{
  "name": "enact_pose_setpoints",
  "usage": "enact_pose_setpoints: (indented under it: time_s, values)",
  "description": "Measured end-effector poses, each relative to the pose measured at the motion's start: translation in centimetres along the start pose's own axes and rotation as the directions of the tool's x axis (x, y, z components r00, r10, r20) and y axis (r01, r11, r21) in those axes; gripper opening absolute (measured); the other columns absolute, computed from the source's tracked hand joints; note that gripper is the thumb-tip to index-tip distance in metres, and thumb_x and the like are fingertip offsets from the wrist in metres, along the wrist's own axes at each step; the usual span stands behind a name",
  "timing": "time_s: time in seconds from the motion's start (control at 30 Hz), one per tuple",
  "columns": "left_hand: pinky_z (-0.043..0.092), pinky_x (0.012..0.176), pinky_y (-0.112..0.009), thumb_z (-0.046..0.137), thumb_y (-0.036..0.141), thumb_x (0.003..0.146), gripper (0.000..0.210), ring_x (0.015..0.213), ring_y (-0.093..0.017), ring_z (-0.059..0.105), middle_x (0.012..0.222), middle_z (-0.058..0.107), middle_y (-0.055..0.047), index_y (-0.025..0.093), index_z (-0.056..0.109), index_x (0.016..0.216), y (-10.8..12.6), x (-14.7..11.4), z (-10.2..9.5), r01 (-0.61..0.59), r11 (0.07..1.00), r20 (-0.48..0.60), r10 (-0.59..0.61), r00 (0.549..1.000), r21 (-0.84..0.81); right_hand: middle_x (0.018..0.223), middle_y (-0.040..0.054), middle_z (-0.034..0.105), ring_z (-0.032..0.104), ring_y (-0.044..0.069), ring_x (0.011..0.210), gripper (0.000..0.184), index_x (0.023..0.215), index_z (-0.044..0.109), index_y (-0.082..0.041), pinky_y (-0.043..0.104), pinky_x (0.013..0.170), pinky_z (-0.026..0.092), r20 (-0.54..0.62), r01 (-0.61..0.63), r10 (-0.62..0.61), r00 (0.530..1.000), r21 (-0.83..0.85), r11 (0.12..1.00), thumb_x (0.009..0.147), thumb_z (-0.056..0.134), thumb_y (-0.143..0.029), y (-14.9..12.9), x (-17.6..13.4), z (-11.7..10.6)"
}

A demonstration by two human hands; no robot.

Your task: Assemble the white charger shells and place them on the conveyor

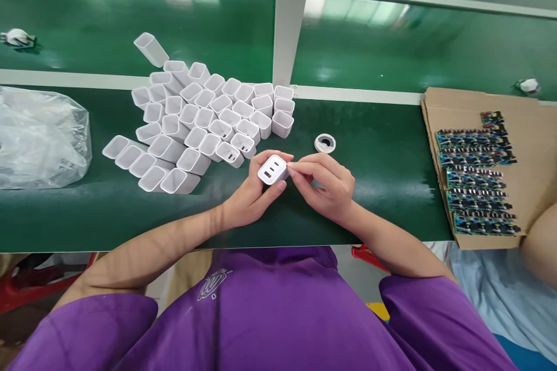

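Note:
My left hand (249, 197) is wrapped round a white charger housing (272, 170), its port face turned up with two small slots and one wider port showing. Thumb and fingers of my right hand (326, 185) are pinched together at the right edge of that housing; whatever is between the fingertips is too small to make out. Beyond my left hand stands a cluster of many white open-topped housings (204, 119), a few with port cut-outs visible inside. A white ring-shaped roll (325, 143) lies on the green bench just beyond my right hand.
A clear plastic bag (43, 139) with whitish contents lies at the left. On the right, cardboard (535, 156) carries rows of circuit boards (476, 182). Another person's arm (542, 243) is at the right edge. A metal post (290, 17) rises behind the bench.

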State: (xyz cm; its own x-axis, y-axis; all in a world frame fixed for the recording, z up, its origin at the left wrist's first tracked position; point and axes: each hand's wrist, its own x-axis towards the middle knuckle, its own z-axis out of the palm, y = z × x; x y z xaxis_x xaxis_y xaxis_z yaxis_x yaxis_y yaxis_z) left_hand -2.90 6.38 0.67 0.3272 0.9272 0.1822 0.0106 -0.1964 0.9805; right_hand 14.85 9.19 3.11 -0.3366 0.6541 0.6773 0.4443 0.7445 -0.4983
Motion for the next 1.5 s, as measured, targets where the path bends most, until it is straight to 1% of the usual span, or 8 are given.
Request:
enact_pose_setpoints:
  time_s: [0.17, 0.33, 0.43, 0.53, 0.63, 0.73, 1.0, 1.5]
  values:
    - [0.034, 0.113, -0.04, 0.055, 0.025, 0.092, 0.044, 0.131, -0.021, 0.044, 0.138, 0.044, -0.011, 0.025, 0.034, 0.13, -0.2, -0.1, 0.3, -0.031, 1.0, -0.036, 0.03, 0.999, -0.005, 0.084, 0.0019, 0.069, 0.063, 0.01, 0.063, 0.014, 0.096, 0.068, -0.023, 0.02, 0.054, 0.051, -0.073, -0.019, 0.02, 0.997, 0.016, 1.0, 0.089, 0.061, -0.013, -0.4, -0.7, 0.7]
    - [0.035, 0.113, -0.04, 0.063, 0.028, 0.085, 0.044, 0.125, -0.023, 0.05, 0.136, 0.049, -0.007, 0.027, 0.045, 0.125, 0.0, 0.4, -0.2, 0.044, 0.996, -0.13, -0.053, 0.99, -0.073, 0.098, 0.0046, 0.069, 0.068, 0.013, 0.082, 0.031, 0.118, 0.064, -0.023, 0.021, 0.07, 0.057, 0.014, 0.025, -0.025, 1.0, -0.035, 0.999, 0.091, 0.056, -0.011, -0.7, -1.1, 1.1]
    - [0.045, 0.1, -0.037, 0.064, 0.029, 0.082, 0.036, 0.111, -0.022, 0.057, 0.124, 0.058, -0.004, 0.026, 0.054, 0.116, 0.0, 0.7, -0.7, 0.109, 0.981, -0.158, -0.134, 0.978, -0.159, 0.096, 0.0041, 0.067, 0.066, 0.012, 0.082, 0.025, 0.115, 0.066, -0.023, 0.023, 0.073, 0.058, 0.075, -0.121, 0.111, 0.991, 0.153, 0.981, 0.092, 0.056, -0.017, -0.4, -0.7, 0.9]
    - [0.054, 0.07, -0.031, 0.063, 0.03, 0.075, 0.035, 0.08, -0.019, 0.065, 0.095, 0.065, -0.002, 0.022, 0.056, 0.108, -0.2, 1.0, -0.8, 0.19, 0.886, -0.072, -0.242, 0.968, -0.422, 0.091, 0.0022, 0.063, 0.064, 0.01, 0.073, 0.024, 0.116, 0.065, -0.023, 0.022, 0.063, 0.058, 0.256, -0.371, 0.28, 0.925, 0.45, 0.813, 0.094, 0.057, -0.026, 0.0, -0.3, 0.8]
    - [0.052, 0.053, -0.027, 0.063, 0.028, 0.07, 0.042, 0.063, -0.017, 0.065, 0.078, 0.063, 0.002, 0.022, 0.051, 0.109, -0.2, 1.2, -0.7, 0.27, 0.784, 0.026, -0.309, 0.951, -0.56, 0.085, 0.0001, 0.059, 0.063, 0.008, 0.066, 0.027, 0.115, 0.065, -0.021, 0.021, 0.058, 0.057, 0.432, -0.537, 0.328, 0.84, 0.575, 0.617, 0.092, 0.061, -0.034, 0.2, -0.1, 0.8]
    - [0.05, 0.046, -0.024, 0.064, 0.035, 0.077, 0.033, 0.06, -0.017, 0.065, 0.073, 0.063, 0.001, 0.021, 0.05, 0.104, 0.1, 1.2, -0.5, 0.281, 0.809, 0.027, -0.312, 0.95, -0.517, 0.077, -0.0014, 0.061, 0.063, 0.008, 0.063, 0.028, 0.108, 0.066, -0.017, 0.021, 0.059, 0.057, 0.492, -0.609, 0.363, 0.791, 0.582, 0.539, 0.089, 0.065, -0.038, 0.2, -0.2, 1.0]
    - [0.05, 0.046, -0.024, 0.066, 0.048, 0.081, 0.035, 0.053, -0.014, 0.063, 0.071, 0.066, 0.001, 0.02, 0.054, 0.099, 0.5, 0.7, -0.9, 0.27, 0.935, -0.067, -0.292, 0.954, -0.232, 0.076, -0.0012, 0.067, 0.066, 0.009, 0.062, 0.029, 0.103, 0.069, -0.017, 0.022, 0.063, 0.06, 0.501, -0.654, 0.422, 0.756, 0.608, 0.45, 0.084, 0.07, -0.039, 0.0, -0.3, 1.1]
    - [0.045, 0.043, -0.022, 0.065, 0.044, 0.079, 0.03, 0.048, -0.012, 0.059, 0.067, 0.064, 0.001, 0.019, 0.054, 0.091, 0.4, 0.7, -0.9, 0.22, 0.973, -0.124, -0.227, 0.966, -0.068, 0.081, 0.0002, 0.067, 0.067, 0.01, 0.066, 0.022, 0.097, 0.073, -0.018, 0.022, 0.063, 0.06, 0.451, -0.629, 0.442, 0.775, 0.624, 0.465, 0.084, 0.07, -0.036, -0.5, -0.7, 1.3]
